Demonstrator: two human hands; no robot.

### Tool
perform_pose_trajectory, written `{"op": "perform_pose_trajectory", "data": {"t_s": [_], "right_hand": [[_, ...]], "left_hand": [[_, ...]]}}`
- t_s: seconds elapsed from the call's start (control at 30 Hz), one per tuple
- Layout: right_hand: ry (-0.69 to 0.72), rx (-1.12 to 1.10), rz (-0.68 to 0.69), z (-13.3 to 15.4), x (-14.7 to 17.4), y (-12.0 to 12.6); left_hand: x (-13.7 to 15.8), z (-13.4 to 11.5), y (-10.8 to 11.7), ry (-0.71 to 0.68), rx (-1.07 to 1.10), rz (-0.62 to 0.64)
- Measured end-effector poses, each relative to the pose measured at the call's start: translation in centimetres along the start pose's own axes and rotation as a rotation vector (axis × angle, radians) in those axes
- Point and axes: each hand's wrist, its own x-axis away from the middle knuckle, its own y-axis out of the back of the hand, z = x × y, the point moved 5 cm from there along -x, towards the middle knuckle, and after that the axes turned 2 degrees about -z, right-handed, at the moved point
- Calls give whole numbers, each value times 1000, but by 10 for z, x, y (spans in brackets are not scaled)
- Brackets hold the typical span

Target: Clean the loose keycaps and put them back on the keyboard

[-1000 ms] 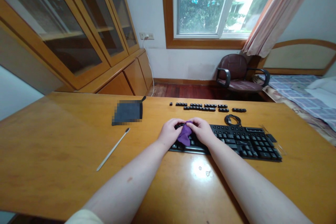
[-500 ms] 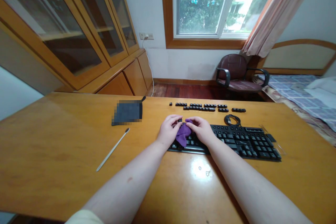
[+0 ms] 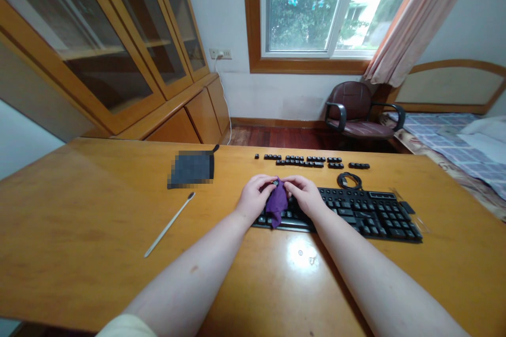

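Note:
Over the left part of a black keyboard, my two hands meet around a purple cloth. My left hand pinches a small black keycap between thumb and fingers, partly covered by the cloth. My right hand grips the cloth's upper edge against the keycap, and the rest of the cloth hangs down over the keys. Beyond the hands, several loose black keycaps lie in two rows near the far edge of the desk. Some keys under the hands are hidden.
A coiled black cable lies just behind the keyboard. On the left of the wooden desk are a white brush with a dark tip and a dark pouch. A maroon armchair stands past the desk's far edge.
The purple cloth has been drawn up onto the keycap, covering more of it, and its loose end hangs lower. My right hand has shifted slightly; the left stays almost in place.

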Motion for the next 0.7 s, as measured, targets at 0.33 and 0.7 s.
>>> {"op": "perform_pose_trajectory", "data": {"t_s": [0.33,0.7], "right_hand": [[47,95,20,0,-2,3],[49,137,66,-2,-1,0]], "left_hand": [[3,16,-9,165,197,30],[3,14,-7,143,124,12]]}}
